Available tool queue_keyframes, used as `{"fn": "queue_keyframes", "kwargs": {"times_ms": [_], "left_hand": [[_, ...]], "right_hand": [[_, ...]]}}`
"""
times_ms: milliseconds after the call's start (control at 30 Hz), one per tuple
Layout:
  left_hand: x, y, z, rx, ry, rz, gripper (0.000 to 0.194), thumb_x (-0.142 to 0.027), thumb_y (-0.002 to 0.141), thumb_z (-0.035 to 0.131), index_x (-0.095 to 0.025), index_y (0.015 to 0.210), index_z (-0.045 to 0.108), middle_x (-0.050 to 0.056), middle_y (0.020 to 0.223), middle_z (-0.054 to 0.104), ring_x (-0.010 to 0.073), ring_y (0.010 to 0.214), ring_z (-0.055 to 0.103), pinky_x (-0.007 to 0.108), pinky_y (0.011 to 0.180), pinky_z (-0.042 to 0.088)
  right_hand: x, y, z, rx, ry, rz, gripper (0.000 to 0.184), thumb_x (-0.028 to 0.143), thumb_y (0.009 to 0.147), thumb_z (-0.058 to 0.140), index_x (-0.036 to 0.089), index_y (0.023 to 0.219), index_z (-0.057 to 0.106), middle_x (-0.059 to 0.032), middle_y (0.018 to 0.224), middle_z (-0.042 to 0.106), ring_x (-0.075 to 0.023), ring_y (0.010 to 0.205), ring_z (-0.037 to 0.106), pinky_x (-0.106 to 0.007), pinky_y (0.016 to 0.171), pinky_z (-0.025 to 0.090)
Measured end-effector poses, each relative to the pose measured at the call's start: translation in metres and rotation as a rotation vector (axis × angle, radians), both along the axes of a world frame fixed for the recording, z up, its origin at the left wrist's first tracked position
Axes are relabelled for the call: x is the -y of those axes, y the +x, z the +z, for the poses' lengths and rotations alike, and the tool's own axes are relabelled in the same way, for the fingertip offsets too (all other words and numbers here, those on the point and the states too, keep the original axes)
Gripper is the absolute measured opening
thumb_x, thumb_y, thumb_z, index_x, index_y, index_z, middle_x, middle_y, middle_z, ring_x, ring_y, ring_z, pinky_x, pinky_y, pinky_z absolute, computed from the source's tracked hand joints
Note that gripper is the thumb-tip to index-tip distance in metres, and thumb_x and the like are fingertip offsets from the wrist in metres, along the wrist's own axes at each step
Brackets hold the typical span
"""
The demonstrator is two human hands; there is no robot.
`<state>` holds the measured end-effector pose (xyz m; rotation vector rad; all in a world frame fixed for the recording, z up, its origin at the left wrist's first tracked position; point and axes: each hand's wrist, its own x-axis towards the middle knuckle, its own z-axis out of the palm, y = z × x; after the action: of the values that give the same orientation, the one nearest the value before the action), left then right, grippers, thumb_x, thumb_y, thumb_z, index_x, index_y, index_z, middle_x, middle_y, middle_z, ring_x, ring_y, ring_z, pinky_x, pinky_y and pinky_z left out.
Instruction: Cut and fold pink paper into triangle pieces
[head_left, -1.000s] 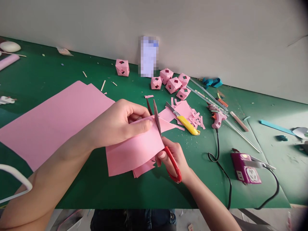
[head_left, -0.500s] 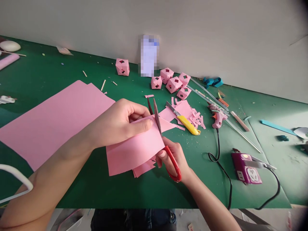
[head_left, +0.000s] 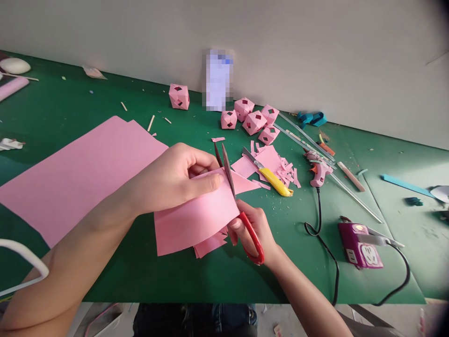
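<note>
My left hand (head_left: 189, 175) pinches a curved piece of pink paper (head_left: 194, 222) between thumb and fingers. In my right hand (head_left: 254, 229) are scissors (head_left: 253, 241) with red handles. Their blades are parted around the paper's right side, and a pointed flap of it sticks out beyond them. Beneath the held piece lie more pink paper pieces (head_left: 209, 245), partly hidden. Larger pink sheets (head_left: 87, 173) rest under and beside my left forearm. Right of the blades, a yellow utility knife (head_left: 275, 181) with its blade out lies across pink offcuts (head_left: 289, 173).
Several folded pink paper cubes (head_left: 254, 122) sit near the wall beside a blurred upright phone-like panel (head_left: 217, 82). At right are a pink glue gun (head_left: 320, 171), clear glue sticks (head_left: 356, 199) and a purple power adapter (head_left: 359, 245) with black cords on the green table (head_left: 140, 281).
Almost nothing differs. Both hands, the paper and the scissors hold nearly the same pose, with the blades still parted; the whole view has shifted very slightly.
</note>
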<state>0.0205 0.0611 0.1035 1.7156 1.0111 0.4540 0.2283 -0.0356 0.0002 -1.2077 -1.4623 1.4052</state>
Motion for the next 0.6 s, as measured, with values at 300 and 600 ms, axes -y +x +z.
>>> {"fn": "queue_keyframes", "kwargs": {"times_ms": [300, 600], "left_hand": [[-0.001, 0.001, 0.004, -0.024, 0.036, -0.013, 0.025, -0.027, 0.092, 0.061, -0.015, 0.07, 0.063, -0.006, 0.057, 0.044, 0.0069, 0.054, 0.036, 0.023, 0.048, 0.026], [-0.045, -0.033, -0.033, -0.625, 0.419, 0.222, 0.032, -0.035, 0.099, 0.057, -0.015, 0.122, 0.068, 0.008, 0.102, 0.072, 0.0187, 0.083, 0.059, 0.027, 0.066, 0.039]], "right_hand": [[0.0, -0.001, -0.002, -0.03, -0.034, -0.049, 0.052, 0.073, 0.087, 0.069, 0.022, 0.085, 0.06, 0.0061, 0.048, 0.058, -0.0121, 0.038, 0.05, -0.025, 0.044, 0.042], [-0.025, 0.033, -0.004, 0.373, 0.122, -0.528, 0.044, 0.062, 0.083, 0.076, 0.02, 0.093, 0.065, 0.0052, 0.059, 0.055, -0.0114, 0.047, 0.045, -0.026, 0.045, 0.035]]}}
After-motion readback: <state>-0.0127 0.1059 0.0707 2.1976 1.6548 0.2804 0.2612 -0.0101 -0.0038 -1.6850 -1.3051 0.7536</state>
